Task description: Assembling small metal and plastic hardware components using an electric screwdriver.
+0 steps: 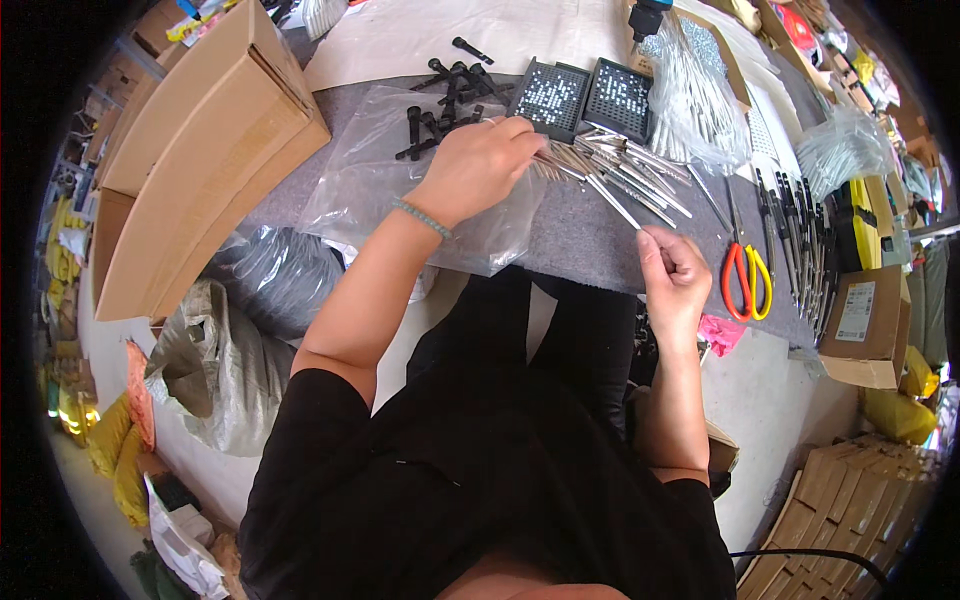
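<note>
My right hand (675,270) is closed in a pinch on the near end of a thin silver metal rod (613,203). The rod slants up and left, looking narrower toward its far end. There my left hand (485,165) is closed with its fingertips at that thin end; the exact grip is partly hidden. Beneath and beside the fingers lies a loose pile of similar metal rods (640,175). Just beyond are two black perforated trays (550,97) holding many small silver pieces. Black plastic handle-like parts (455,85) lie on a clear plastic bag (365,190) by my left hand.
Orange-and-yellow-handled scissors (748,280) lie right of my right hand, beside a row of black-and-silver rods (797,235). A plastic bag of white rods (700,115) stands behind. A large cardboard box (205,165) is at left, a small carton (868,325) at right.
</note>
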`<state>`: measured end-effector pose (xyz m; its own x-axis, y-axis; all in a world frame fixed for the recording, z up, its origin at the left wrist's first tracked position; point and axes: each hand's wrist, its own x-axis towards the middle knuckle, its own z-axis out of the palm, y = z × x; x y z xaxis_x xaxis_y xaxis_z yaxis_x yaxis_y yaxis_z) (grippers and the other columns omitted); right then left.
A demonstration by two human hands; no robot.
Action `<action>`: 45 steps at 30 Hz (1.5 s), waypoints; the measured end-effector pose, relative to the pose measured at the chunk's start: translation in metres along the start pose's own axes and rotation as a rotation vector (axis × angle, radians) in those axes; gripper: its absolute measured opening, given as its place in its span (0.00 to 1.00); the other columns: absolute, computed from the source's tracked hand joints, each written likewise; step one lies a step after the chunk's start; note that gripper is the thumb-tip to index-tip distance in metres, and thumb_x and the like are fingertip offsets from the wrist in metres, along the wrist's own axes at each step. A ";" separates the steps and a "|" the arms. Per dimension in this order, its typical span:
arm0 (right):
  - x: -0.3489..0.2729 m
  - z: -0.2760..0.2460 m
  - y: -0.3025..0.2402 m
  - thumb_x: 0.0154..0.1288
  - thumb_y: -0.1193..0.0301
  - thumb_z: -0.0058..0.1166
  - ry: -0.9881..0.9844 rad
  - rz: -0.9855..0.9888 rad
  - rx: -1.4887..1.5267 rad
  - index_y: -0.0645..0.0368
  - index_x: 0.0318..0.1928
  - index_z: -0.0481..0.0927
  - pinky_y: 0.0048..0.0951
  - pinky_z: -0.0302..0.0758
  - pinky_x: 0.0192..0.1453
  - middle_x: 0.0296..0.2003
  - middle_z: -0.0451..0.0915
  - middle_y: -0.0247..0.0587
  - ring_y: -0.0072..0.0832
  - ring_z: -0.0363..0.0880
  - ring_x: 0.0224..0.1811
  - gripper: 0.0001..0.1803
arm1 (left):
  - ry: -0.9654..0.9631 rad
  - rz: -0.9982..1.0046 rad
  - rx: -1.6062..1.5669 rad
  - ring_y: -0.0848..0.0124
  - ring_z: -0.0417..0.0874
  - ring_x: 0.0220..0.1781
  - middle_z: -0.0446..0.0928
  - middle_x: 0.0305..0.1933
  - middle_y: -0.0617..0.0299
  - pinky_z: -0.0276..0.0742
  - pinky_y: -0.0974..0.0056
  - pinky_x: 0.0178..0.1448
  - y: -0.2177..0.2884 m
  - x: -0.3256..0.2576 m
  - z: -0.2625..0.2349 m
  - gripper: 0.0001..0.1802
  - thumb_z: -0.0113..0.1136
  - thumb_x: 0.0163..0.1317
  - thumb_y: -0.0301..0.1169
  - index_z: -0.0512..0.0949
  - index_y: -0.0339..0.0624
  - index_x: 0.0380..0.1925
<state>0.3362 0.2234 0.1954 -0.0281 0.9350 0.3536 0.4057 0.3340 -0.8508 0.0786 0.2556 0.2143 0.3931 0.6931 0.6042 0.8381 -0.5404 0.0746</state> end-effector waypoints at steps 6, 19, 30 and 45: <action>0.000 0.005 -0.005 0.55 0.73 0.61 0.008 -0.055 -0.061 0.60 0.34 0.82 0.22 0.63 0.24 0.19 0.69 0.34 0.19 0.65 0.19 0.06 | 0.007 -0.114 -0.087 0.62 0.80 0.39 0.77 0.40 0.62 0.77 0.63 0.40 0.005 -0.003 -0.007 0.12 0.61 0.48 0.26 0.77 0.43 0.36; 0.005 0.003 -0.010 0.55 0.75 0.61 0.052 -0.142 -0.099 0.62 0.34 0.82 0.20 0.61 0.23 0.18 0.66 0.32 0.17 0.62 0.18 0.06 | 0.023 -0.125 -0.090 0.61 0.79 0.39 0.77 0.39 0.61 0.76 0.62 0.39 0.003 -0.004 -0.009 0.11 0.61 0.49 0.27 0.77 0.44 0.35; 0.003 0.006 -0.011 0.54 0.74 0.61 0.051 -0.184 -0.162 0.59 0.33 0.82 0.25 0.67 0.25 0.19 0.72 0.37 0.26 0.72 0.19 0.05 | 0.036 -0.117 -0.083 0.61 0.79 0.38 0.77 0.39 0.61 0.76 0.62 0.39 0.006 0.000 -0.011 0.11 0.60 0.49 0.25 0.77 0.44 0.35; 0.031 0.050 -0.007 0.57 0.71 0.57 -0.205 -0.156 0.014 0.60 0.36 0.82 0.28 0.70 0.29 0.23 0.76 0.41 0.30 0.75 0.24 0.08 | 0.144 -0.050 0.077 0.65 0.79 0.36 0.75 0.39 0.62 0.76 0.64 0.35 0.018 -0.003 0.001 0.11 0.61 0.48 0.24 0.76 0.43 0.34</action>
<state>0.2868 0.2563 0.1930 -0.2746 0.8760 0.3964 0.3688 0.4767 -0.7980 0.0931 0.2443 0.2128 0.2970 0.6397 0.7089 0.8838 -0.4653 0.0496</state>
